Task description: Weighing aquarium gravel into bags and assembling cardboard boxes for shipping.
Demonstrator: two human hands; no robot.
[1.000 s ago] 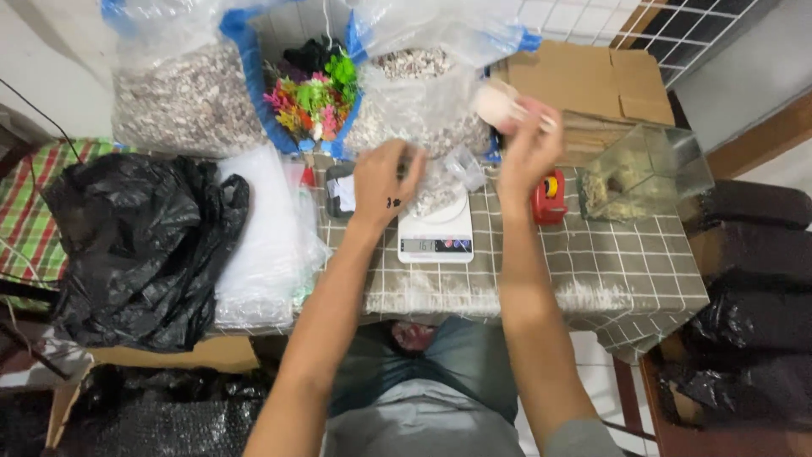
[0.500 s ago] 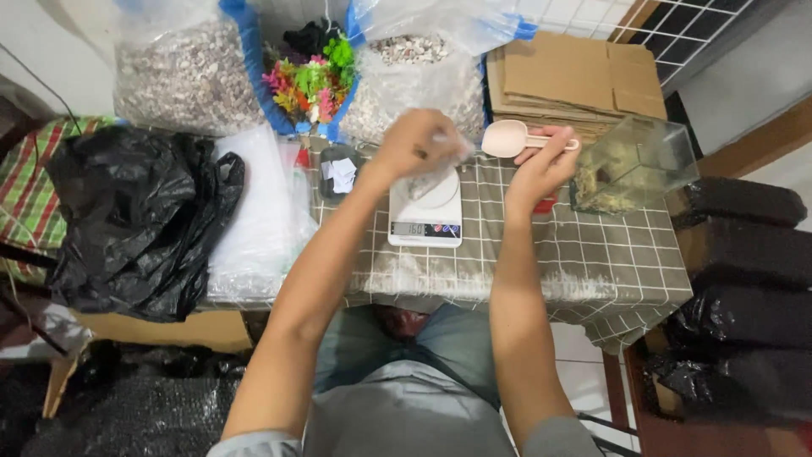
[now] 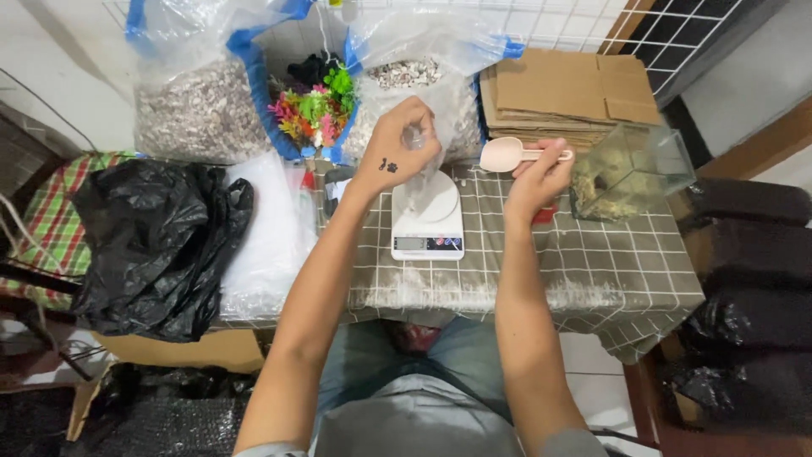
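Observation:
My left hand (image 3: 397,148) grips the top of a small clear plastic bag (image 3: 420,182) that hangs down onto a white kitchen scale (image 3: 427,222). The scale sits on a grey checked tablecloth (image 3: 592,262). To the right, my right hand (image 3: 539,176) holds a pale pink plastic scoop (image 3: 503,153) by its handle, its bowl pointing left toward the small bag. Behind both hands stands a large clear bag of pale gravel (image 3: 404,80).
A second large gravel bag (image 3: 203,114) stands at back left, with colourful plastic plants (image 3: 311,106) between the two. Flat cardboard (image 3: 575,89) and a small glass tank (image 3: 630,173) are at right. A black plastic bag (image 3: 156,241) and clear bags (image 3: 269,228) lie at left.
My left hand has lifted the small clear bag upright over the scale. My right hand has swung the pink scoop from the gravel bag to beside the small bag.

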